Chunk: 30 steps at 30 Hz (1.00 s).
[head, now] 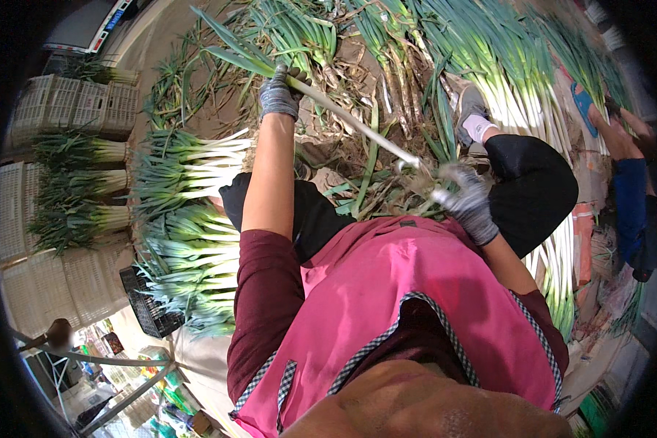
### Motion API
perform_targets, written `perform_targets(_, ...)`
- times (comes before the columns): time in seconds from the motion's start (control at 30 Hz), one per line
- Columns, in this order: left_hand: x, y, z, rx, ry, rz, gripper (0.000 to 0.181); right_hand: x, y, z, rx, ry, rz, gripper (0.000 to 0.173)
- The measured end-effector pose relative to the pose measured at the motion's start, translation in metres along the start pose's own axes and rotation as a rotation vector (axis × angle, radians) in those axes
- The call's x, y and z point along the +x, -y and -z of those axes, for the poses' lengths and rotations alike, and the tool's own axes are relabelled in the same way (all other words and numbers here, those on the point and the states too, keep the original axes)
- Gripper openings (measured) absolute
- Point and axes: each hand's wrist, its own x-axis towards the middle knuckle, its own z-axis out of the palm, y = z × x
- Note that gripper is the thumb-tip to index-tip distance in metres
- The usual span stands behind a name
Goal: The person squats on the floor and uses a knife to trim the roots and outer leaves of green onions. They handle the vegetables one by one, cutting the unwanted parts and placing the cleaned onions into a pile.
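Observation:
My left hand point(281, 92), in a grey knit glove, is closed around a long green onion stalk point(356, 125) where the green leaves meet the pale shaft. The stalk slants down to the right, its root end near my right hand point(466, 198). That hand, also gloved, is blurred; whether its fingers touch the root end cannot be told. Beneath the stalk lie dry peeled leaves and roots point(399, 191). Untrimmed green onions point(397, 65) with brown outer skins lie on the ground ahead.
Cleaned green onions lie in rows at the left point(213, 169) and right point(517, 98). White plastic crates point(76, 104) and a black crate point(150, 306) stand at the left. Another person's legs point(629, 191) show at the far right. A vehicle point(82, 24) stands upper left.

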Motion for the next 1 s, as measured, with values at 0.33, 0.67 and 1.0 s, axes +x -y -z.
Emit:
perform_targets(0.33,-0.033,-0.012,-0.006,0.132,-0.089,-0.246,0.028,-0.023,-0.021,-0.017,0.557,0.846,-0.102,0.074)
perform_targets(0.67,-0.053,-0.004,-0.023,0.050,0.018,-0.270,0.023,0.060,0.049,-0.022,-0.205,0.571,0.200,0.050)
perform_targets(1.0,-0.092,-0.006,-0.040,-0.129,0.216,-0.334,0.021,0.179,0.099,-0.142,-0.073,-0.382,0.451,0.068)
